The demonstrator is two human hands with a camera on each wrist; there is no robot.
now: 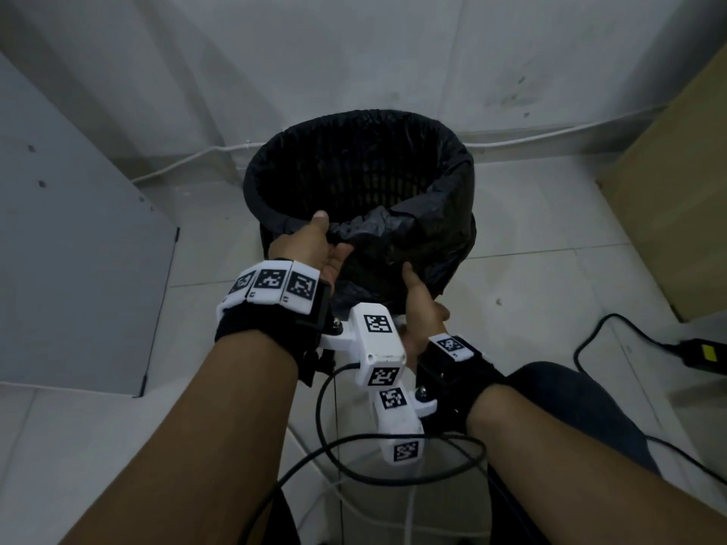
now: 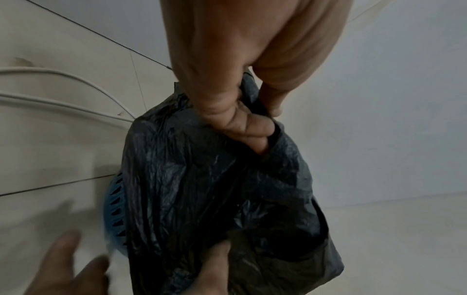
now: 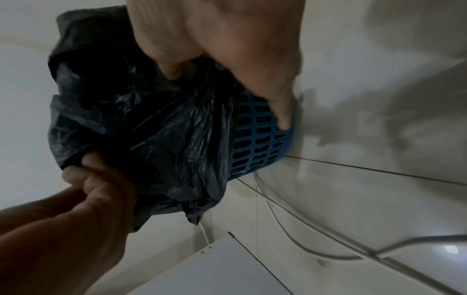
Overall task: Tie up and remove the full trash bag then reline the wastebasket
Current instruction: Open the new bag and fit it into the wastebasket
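A blue mesh wastebasket (image 3: 260, 139) (image 2: 115, 209) stands on the tile floor against the wall. A black trash bag (image 1: 393, 238) (image 2: 202, 179) (image 3: 151, 129) lines it and is folded over the far and side rim. On the near side the bag is loose and hangs crumpled outside. My left hand (image 1: 314, 241) (image 2: 262, 119) (image 3: 83, 175) pinches the bag's edge at the near-left rim. My right hand (image 1: 421, 300) (image 3: 232, 79) (image 2: 126, 283) lies lower on the basket's near side, thumb pressed on the hanging plastic, fingers straight along the mesh. The inside of the bag looks dark, and I cannot see any contents.
A grey board (image 1: 78, 249) leans at the left and a cardboard box (image 1: 676, 214) stands at the right. A black power adapter (image 1: 704, 354) with its cable lies on the floor at the right. A white cable (image 1: 189, 159) runs along the wall. Black cables (image 1: 393, 458) loop beneath my wrists.
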